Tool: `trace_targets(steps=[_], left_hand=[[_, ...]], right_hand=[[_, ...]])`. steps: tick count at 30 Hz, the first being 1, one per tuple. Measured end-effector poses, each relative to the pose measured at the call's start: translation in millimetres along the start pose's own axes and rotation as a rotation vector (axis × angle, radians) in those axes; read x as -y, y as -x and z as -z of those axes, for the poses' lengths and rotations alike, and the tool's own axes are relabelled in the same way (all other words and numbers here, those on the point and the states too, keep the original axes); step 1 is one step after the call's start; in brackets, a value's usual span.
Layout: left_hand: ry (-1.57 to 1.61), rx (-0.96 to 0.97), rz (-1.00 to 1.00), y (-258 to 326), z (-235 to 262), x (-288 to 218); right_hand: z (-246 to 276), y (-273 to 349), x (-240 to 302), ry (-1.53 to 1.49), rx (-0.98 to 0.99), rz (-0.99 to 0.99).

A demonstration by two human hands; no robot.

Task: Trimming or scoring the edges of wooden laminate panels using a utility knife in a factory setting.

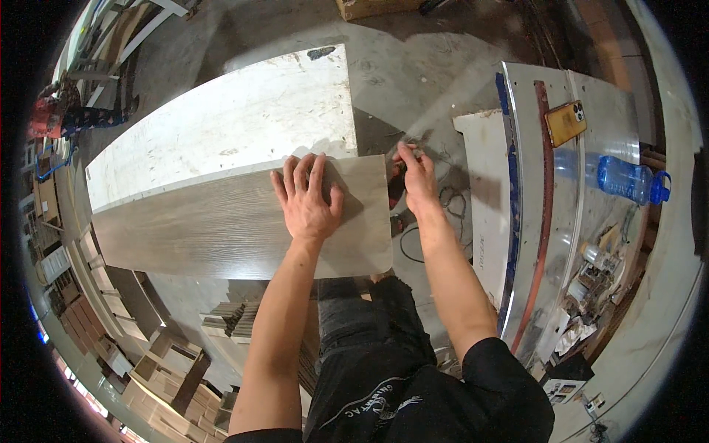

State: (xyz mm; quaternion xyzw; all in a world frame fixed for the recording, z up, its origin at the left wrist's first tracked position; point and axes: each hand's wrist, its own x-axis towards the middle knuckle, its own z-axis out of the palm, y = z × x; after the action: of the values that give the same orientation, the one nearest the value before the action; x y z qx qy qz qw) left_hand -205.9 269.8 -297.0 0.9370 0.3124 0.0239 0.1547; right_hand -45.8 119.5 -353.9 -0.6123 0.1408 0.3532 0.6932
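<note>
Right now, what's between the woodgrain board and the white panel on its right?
Head view: right hand and forearm, a partly hidden red and black object, and looped black cable on the floor.

left hand (311, 207) splayed, right hand (420, 182) curled

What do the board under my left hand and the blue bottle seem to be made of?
Grey-brown board: probably a laminated wood panel with a satin finish, going by its fine grain and soft sheen; real veneer is possible. Blue bottle: apparently glossy plastic, since the tinted body is see-through and catches highlights.
</note>
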Motion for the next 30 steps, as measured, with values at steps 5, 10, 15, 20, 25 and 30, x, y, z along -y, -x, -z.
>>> trace_targets(steps=[5, 10, 15, 20, 25, 30], left_hand=[[0.008, 0.006, 0.001, -2, 0, -2], [0.005, 0.013, 0.008, 1, 1, 1], [-0.003, 0.024, -0.003, 1, 1, -2], [-0.008, 0.021, -0.007, 1, 1, 0], [-0.005, -0.010, -0.026, -2, -1, -2], [0.001, -0.038, -0.053, -1, -4, -2]], right_hand=[[9, 20, -3, 0.256, 0.314, 0.170], [25, 49, -1, 0.350, 0.338, 0.044], [69, 44, -46, 0.328, 0.229, 0.175], [32, 47, 9, 0.768, 0.170, 0.462], [10, 32, 28, 0.975, 0.274, 1.016], [50, 70, 2, 1.125, 0.335, 1.074]])
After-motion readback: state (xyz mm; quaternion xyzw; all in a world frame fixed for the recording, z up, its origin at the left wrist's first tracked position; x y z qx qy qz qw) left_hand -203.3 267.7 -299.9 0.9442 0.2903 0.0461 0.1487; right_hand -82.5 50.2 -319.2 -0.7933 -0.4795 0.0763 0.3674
